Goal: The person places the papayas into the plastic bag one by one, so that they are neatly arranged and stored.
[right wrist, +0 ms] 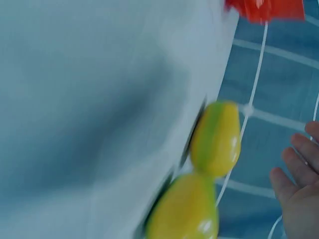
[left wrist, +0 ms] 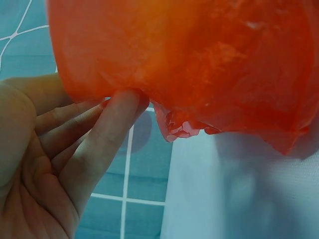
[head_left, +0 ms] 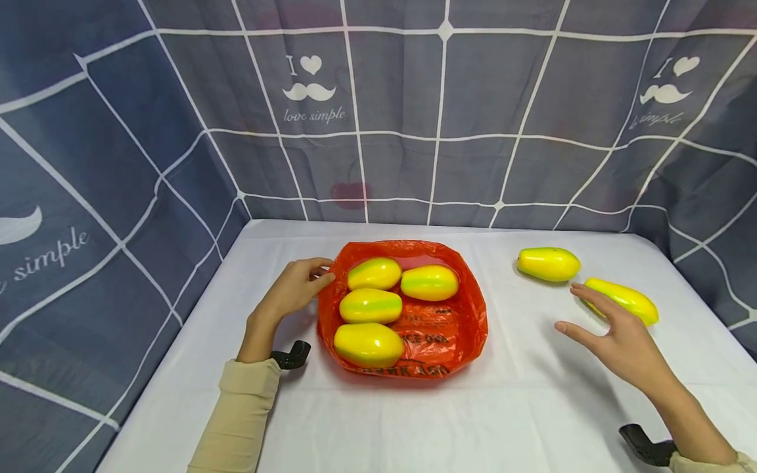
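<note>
A red plastic bag (head_left: 440, 328), its mouth spread wide, holds several glossy yellow papayas (head_left: 370, 306) with green streaks. My left hand (head_left: 292, 287) pinches the bag's left rim; in the left wrist view, the thumb (left wrist: 112, 134) lies against the red plastic. Over the table at the right, my right hand (head_left: 627, 341) is held with fingers extended and nothing in it. Its fingertips overlap the nearer loose papaya (head_left: 629, 302) in the head view, while the right wrist view shows a gap. Behind and left of that one lies a second loose papaya (head_left: 549, 264).
A white cloth covers the table (head_left: 503, 407). Dark grey curtain fabric (head_left: 396, 164) with white grid lines hangs behind the table and along both sides. Each wrist carries a black camera mount, one of them by the left cuff (head_left: 291, 355).
</note>
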Tool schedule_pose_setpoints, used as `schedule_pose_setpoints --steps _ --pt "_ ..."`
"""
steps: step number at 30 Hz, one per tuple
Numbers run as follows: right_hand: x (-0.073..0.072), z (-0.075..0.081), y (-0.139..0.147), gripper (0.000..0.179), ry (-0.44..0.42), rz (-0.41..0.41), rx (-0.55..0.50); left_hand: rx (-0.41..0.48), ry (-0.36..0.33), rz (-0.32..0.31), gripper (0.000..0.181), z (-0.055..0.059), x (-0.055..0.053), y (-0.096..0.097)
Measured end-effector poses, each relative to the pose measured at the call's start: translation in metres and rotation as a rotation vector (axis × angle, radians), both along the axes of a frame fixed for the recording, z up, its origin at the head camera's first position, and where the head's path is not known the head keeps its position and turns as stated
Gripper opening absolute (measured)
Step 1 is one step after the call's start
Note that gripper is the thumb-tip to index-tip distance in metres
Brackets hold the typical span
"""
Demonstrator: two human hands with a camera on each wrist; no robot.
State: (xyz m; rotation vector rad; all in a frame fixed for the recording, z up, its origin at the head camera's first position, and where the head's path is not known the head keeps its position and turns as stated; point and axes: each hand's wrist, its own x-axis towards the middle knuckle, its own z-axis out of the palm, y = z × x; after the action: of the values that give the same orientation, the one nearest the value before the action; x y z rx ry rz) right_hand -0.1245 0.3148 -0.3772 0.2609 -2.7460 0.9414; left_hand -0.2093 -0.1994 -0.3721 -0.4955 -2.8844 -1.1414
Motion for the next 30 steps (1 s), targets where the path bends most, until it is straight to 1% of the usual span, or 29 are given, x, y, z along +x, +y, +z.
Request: schedule_pose_setpoints --steps 6,11,15,19,21,24,27,30 --pt "-0.010 -0.004 0.044 0.079 -0.117 -0.141 0.007 -0.009 -0.009 -0.005 0.033 0.000 -0.001 0.000" --pt "-0.020 -0.009 0.072 0.080 -0.150 -0.196 0.026 -0.018 -0.008 -0.003 0.033 0.000 -0.001 0.000" --pt "-0.028 -0.011 0.089 0.084 -0.169 -0.236 0.083 -0.020 -0.012 -0.005 0.033 0.000 -0.002 0.000" --pt "-0.037 -0.012 0.103 0.087 -0.228 -0.234 0.133 -0.026 -0.023 -0.003 0.034 -0.001 -0.001 0.000" --pt "-0.042 -0.014 0.108 0.089 -0.264 -0.219 0.134 -0.030 -0.026 0.001 0.034 -0.001 -0.001 0.000" --pt "-0.047 -0.019 0.111 0.091 -0.301 -0.196 0.103 -0.033 -0.026 0.002 0.034 -0.002 -0.001 -0.001" --pt "-0.049 -0.027 0.111 0.091 -0.309 -0.180 0.059 -0.037 -0.025 0.003 0.034 -0.002 -0.002 -0.002" --pt "-0.047 -0.036 0.110 0.087 -0.279 -0.187 0.025 -0.033 -0.028 0.000 0.034 -0.003 -0.002 -0.002"
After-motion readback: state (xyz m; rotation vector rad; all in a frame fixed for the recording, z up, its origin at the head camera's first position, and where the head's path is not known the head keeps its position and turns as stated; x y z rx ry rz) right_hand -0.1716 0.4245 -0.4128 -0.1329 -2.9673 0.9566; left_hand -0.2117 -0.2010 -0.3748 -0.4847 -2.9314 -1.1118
